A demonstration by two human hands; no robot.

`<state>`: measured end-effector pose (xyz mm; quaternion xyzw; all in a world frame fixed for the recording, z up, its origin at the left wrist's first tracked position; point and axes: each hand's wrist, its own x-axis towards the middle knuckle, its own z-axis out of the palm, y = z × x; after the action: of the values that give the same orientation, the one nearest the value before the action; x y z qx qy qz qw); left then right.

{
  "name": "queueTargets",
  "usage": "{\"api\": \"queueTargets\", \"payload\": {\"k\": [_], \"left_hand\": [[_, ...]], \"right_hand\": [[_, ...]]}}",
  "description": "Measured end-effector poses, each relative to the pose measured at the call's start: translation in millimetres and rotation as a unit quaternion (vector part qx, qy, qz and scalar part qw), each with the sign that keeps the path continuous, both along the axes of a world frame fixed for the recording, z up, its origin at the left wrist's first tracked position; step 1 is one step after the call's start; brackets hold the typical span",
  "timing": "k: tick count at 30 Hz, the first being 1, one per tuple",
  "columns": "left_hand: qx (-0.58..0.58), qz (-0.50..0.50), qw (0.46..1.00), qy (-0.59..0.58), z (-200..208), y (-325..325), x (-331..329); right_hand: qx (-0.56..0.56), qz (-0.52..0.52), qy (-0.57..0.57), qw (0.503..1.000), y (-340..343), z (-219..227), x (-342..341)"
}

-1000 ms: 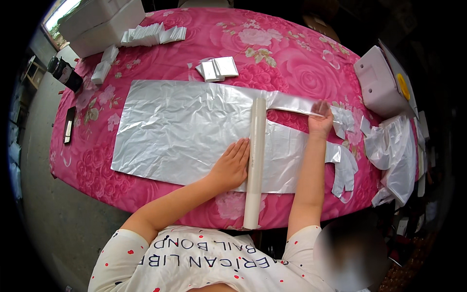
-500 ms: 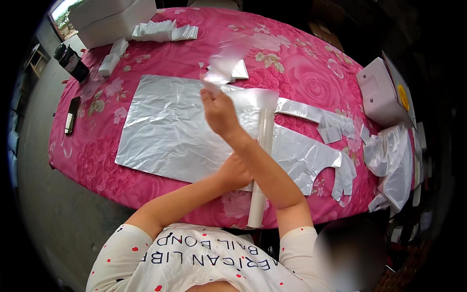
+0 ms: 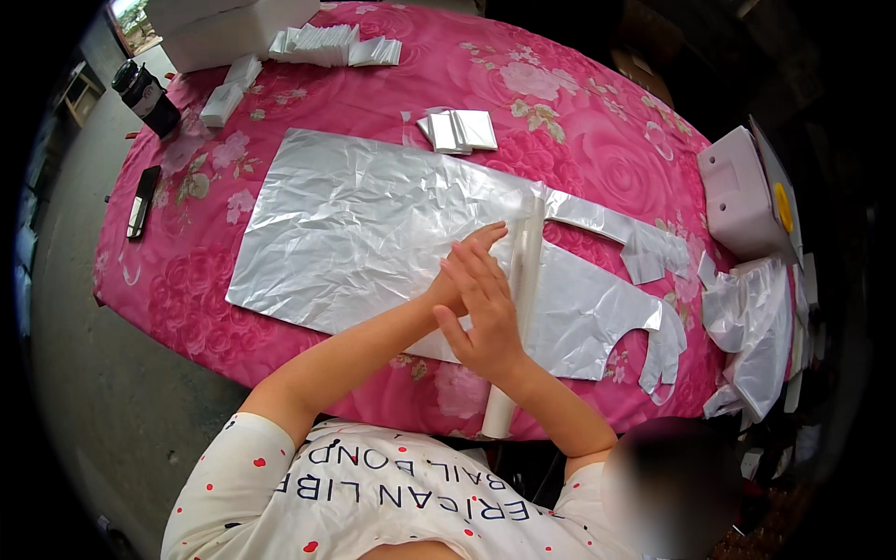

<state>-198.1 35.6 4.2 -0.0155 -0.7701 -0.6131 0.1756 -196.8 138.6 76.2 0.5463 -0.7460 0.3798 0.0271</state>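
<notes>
A shiny silvery-white plastic apron [image 3: 355, 215] lies flat across the table, its cut-out neck and straps toward the right. Across it rests a long pale roll [image 3: 525, 280], one end sticking out over the near table edge. My left hand [image 3: 459, 280] is over the apron just left of the roll, fingers stretched out. In front of it, partly covering it, my right hand [image 3: 485, 322] has its fingers spread. Neither hand is seen holding anything. Beyond the apron's far edge sit several small folded white plastic packets [image 3: 459, 131].
A pink flowered cloth [image 3: 597, 140] covers the table. Far left stand a white box [image 3: 229, 33], rows of folded packets [image 3: 317, 44] and a dark bottle [image 3: 147, 98]; a phone [image 3: 142, 203] lies below. At right are a white container [image 3: 742, 191] and crumpled clear plastic [image 3: 747, 313].
My right hand has come back toward me from the far side, and the blurred clear film near it is gone from there. Both hands are now together beside the roll, fingers extended.
</notes>
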Motion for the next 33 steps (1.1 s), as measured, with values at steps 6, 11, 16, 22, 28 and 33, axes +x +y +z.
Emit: {"api": "queueTargets", "payload": {"k": [6, 11, 16, 22, 28, 33], "left_hand": [[0.594, 0.024, 0.782, -0.188, 18, 5, -69], [0.664, 0.031, 0.706, -0.243, 25, -7, -71], [0.536, 0.093, 0.805, -0.235, 36, -32, -50], [0.456, 0.117, 0.869, -0.155, 60, -129, 50], [0.32, 0.245, 0.898, -0.178, 49, -189, 205], [0.395, 0.282, 0.857, -0.174, 39, -196, 293]], "right_hand": [[0.097, -0.099, -0.062, 0.988, 97, -29, -9], [0.11, -0.009, -0.093, 0.99, 116, -42, -26], [0.186, 0.049, -0.016, 0.981, 90, -36, -34], [0.145, 0.422, -0.18, 0.877, -32, -19, 53], [-0.082, 0.36, -0.258, 0.893, -87, 8, 55], [0.07, 0.246, 0.014, 0.967, -122, -46, 17]]}}
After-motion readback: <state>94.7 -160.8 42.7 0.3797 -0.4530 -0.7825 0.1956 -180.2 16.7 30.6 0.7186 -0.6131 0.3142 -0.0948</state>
